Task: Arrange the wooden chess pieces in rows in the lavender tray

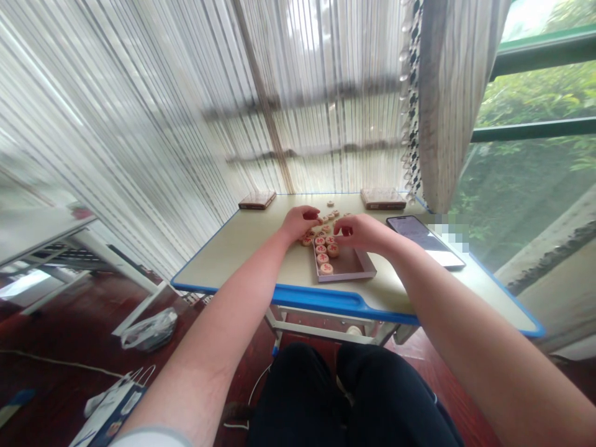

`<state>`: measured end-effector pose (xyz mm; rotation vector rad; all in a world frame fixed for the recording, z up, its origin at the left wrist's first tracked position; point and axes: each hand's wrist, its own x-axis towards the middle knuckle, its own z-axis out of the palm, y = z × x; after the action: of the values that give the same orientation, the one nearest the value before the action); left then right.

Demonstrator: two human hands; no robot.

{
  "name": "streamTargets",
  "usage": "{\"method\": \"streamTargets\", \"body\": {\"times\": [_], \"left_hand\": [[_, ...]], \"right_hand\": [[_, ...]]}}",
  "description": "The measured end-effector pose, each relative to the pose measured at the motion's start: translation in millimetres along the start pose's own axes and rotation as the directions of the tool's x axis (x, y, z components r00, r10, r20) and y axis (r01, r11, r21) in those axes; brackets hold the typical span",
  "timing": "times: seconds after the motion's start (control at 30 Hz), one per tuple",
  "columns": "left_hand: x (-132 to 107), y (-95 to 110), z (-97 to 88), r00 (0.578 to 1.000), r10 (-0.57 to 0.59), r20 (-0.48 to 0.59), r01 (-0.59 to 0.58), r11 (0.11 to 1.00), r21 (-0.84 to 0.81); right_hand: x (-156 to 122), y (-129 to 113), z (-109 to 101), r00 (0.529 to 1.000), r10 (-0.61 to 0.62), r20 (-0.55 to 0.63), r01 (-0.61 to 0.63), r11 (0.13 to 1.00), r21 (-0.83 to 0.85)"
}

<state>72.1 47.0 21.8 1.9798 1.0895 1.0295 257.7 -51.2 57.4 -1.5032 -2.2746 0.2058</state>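
Round wooden xiangqi pieces with red characters (326,269) lie face up along the left side and far end of a shallow open box (348,275). My right hand (357,231) is over the box's far edge, fingers curled down in a pinch beside the far row; whatever is between the fingertips is hidden. Beyond the box, more loose xiangqi pieces (332,215) lie scattered on the table. My left hand (300,223) is at the left of these loose pieces, thumb and fingers apart, its fingertips close to them. No piece shows clearly in it.
The light table (228,248) has a blue edge. A phone or tablet (424,242) lies at the right. Two flat boxes (257,199) (383,198) stand at the back corners. One lone piece (330,203) sits near the far edge. String curtains hang behind; bags (151,328) lie on the floor.
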Motion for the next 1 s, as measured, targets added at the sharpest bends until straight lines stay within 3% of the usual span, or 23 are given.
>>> {"method": "streamTargets", "body": {"times": [0.23,0.4,0.6,0.7,0.77,0.83,0.9,1.0], "left_hand": [[-10.5,17.4,1.4,0.989,-0.025,0.146,0.073,0.94,-0.333],[-14.8,21.7,1.7,0.973,0.031,0.23,0.072,0.902,-0.425],[-15.8,22.9,3.2,0.959,0.056,0.277,0.072,0.899,-0.431],[-14.1,22.6,2.5,0.982,0.02,0.187,0.036,0.956,-0.292],[-12.4,21.0,0.1,0.999,0.05,-0.002,-0.05,0.997,-0.054],[-10.9,18.2,-2.7,0.973,0.166,-0.159,-0.125,0.963,0.241],[-9.5,14.7,-4.8,0.942,0.269,-0.203,-0.158,0.885,0.438],[-7.9,9.9,-5.5,0.926,0.319,-0.201,-0.169,0.828,0.535]], "right_hand": [[3.9,5.5,7.9,0.982,-0.047,-0.185,0.038,0.998,-0.05],[4.0,4.8,9.5,0.974,-0.1,-0.204,0.087,0.994,-0.073],[3.5,5.5,8.2,0.977,-0.062,-0.204,0.047,0.996,-0.078],[1.8,5.7,2.2,0.985,-0.015,-0.171,0.001,0.997,-0.082],[0.3,6.0,-3.7,0.992,0.048,-0.119,-0.058,0.995,-0.081],[-1.3,6.6,-9.0,0.996,0.092,-0.022,-0.094,0.991,-0.101],[-2.8,7.4,-12.0,0.989,0.111,0.094,-0.097,0.985,-0.144],[-4.9,8.3,-12.4,0.96,0.129,0.249,-0.086,0.981,-0.176]]}}
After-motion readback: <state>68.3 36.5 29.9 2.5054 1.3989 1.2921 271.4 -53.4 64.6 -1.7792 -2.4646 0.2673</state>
